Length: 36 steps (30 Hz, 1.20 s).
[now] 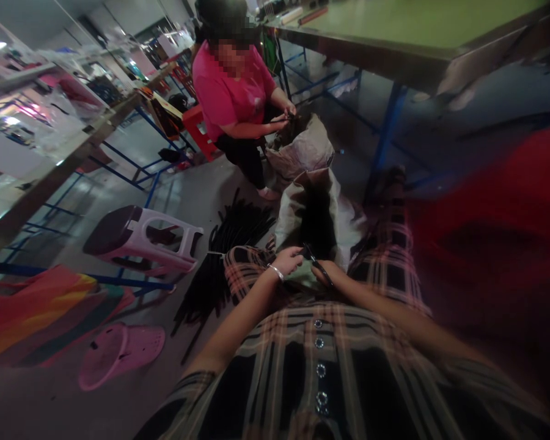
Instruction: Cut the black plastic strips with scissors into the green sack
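Dark scissors (319, 267), slanted, tips pointing up and away, just in front of a pale woven sack (293, 214) packed with black strands (316, 223); a long, loose black bundle (213, 281) lying beside the sack.

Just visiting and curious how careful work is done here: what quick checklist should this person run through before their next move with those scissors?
1. Scissors in the right hand: ok.
2. Left hand clear of the blades: cannot tell, the hands are close together.
3. Sack open toward the hands: ok.
4. Black bundle on the floor, away from the hands: ok.
5. Co-worker apart from the scissors: ok.
6. Stool on its side, away from the feet: cannot tell.
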Motion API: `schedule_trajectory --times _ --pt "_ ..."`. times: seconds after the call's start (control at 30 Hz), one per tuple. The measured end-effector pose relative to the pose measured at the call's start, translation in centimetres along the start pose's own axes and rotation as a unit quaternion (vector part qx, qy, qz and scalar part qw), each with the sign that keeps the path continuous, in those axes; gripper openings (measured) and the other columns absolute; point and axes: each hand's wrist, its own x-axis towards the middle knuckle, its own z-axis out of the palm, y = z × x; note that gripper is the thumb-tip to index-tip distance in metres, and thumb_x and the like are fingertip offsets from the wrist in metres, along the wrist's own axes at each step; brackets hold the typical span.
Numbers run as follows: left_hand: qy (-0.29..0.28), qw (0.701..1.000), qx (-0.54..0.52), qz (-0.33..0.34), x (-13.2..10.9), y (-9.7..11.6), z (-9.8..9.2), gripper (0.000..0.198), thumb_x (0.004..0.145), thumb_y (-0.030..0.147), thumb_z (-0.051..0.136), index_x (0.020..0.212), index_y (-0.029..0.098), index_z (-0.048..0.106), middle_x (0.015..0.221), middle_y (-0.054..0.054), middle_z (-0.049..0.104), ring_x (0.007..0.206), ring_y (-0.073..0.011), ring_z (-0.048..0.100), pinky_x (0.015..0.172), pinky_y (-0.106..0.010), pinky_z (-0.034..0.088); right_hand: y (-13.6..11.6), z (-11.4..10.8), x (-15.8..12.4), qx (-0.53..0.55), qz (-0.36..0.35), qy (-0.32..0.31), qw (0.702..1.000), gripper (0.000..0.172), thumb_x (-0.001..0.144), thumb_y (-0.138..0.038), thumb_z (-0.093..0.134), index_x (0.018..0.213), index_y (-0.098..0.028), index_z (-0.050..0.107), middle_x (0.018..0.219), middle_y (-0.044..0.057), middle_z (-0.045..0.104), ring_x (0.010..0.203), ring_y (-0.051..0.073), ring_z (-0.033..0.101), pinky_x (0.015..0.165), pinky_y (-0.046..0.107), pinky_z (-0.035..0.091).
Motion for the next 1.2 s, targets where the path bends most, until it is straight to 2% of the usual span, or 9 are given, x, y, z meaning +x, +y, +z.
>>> schedule_trajectory --times 0.23,0.57,0.73,1.0,1.2 --pt "-0.032 0.999 0.006 -0.021 1.6 -1.8 0.6 0.039 0.078 0.019 0.054 0.116 0.014 0.054 0.053 0.006 0.05 0.034 -0.001 0.035 0.037 -0.013 0.022 2.0 1.2 -0.2 -0.066 0.002 0.004 0.998 0.029 0.081 -0.029 0.042 0.07 -0.014 0.063 0.069 0.007 0.061 0.063 0.014 0.05 0.061 0.023 0.033" --pt "-0.049 0.998 -0.008 -0.045 2.9 -3.5 0.4 0.039 0.076 0.023 0.057 0.114 0.014 0.055 0.054 0.006 0.05 0.035 -0.0016 0.036 0.037 -0.014 0.023 2.6 2.2 0.0 -0.092 0.028 -0.004 0.995 0.035 0.083 -0.03 0.042 0.075 -0.006 0.066 0.068 0.011 0.062 0.06 0.013 0.05 0.057 0.024 0.03" --pt "-0.058 0.996 -0.021 -0.066 3.7 -4.7 0.4 0.042 0.074 0.023 0.06 0.115 0.013 0.056 0.054 0.005 0.052 0.035 -0.0029 0.038 0.037 -0.015 0.024 2.4 2.3 -0.2 -0.104 0.051 -0.014 0.993 0.035 0.082 -0.031 0.044 0.076 -0.007 0.068 0.068 0.011 0.062 0.06 0.013 0.052 0.057 0.023 0.031" --pt "-0.068 0.99 -0.078 -0.098 3.7 -4.6 0.4 0.043 0.076 0.026 0.062 0.116 0.013 0.054 0.053 0.005 0.053 0.035 -0.0024 0.039 0.038 -0.015 0.025 2.7 2.2 0.0 -0.106 0.069 -0.023 0.992 0.031 0.079 -0.03 0.047 0.075 -0.008 0.069 0.069 0.011 0.063 0.062 0.014 0.054 0.057 0.021 0.034" --pt "-0.074 0.982 -0.144 -0.095 3.9 -4.8 0.2 0.045 0.077 0.024 0.059 0.12 0.011 0.049 0.056 0.003 0.054 0.034 -0.0026 0.04 0.036 -0.014 0.024 3.3 2.0 0.3 -0.044 0.052 -0.014 0.998 0.031 0.079 -0.029 0.046 0.074 -0.007 0.067 0.068 0.011 0.062 0.062 0.015 0.053 0.056 0.022 0.036"
